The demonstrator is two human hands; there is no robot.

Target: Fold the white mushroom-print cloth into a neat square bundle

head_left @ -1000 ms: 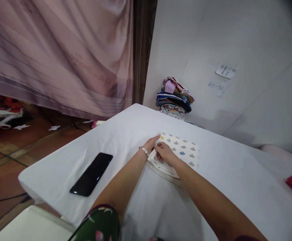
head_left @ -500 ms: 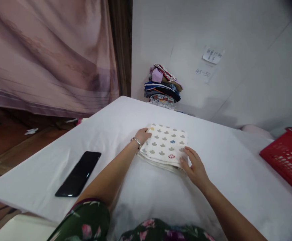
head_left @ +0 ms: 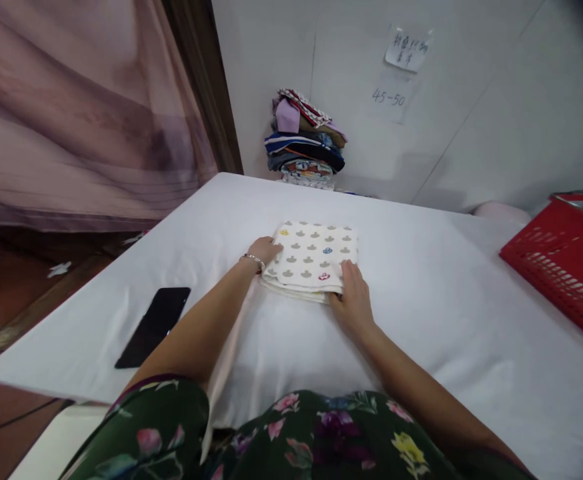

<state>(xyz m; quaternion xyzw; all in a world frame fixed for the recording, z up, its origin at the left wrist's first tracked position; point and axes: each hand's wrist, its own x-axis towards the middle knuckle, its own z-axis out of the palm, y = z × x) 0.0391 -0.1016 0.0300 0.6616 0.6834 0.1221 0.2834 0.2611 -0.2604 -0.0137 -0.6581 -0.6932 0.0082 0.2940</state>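
Observation:
A folded white cloth (head_left: 311,257) with grey, yellow, blue and red prints lies flat on the white table (head_left: 431,300). My left hand (head_left: 265,251), with a silver bracelet at the wrist, grips the cloth's left edge, its thumb on top. At the near right corner, my right hand (head_left: 354,297) has its fingers over the top layer and its thumb at the front edge, holding the cloth there. The undersides of the fingers are hidden by the cloth.
A black phone (head_left: 154,327) lies on the table at the left. A red basket (head_left: 561,267) stands at the right edge. Behind the table's far edge rises a pile of folded clothes (head_left: 305,143) against the wall. A pink curtain (head_left: 71,113) hangs at the left.
My right hand has closed in on the cloth's near right corner, its fingers now closer together. The camera view has shifted, so the table and cloth appear higher in the picture.

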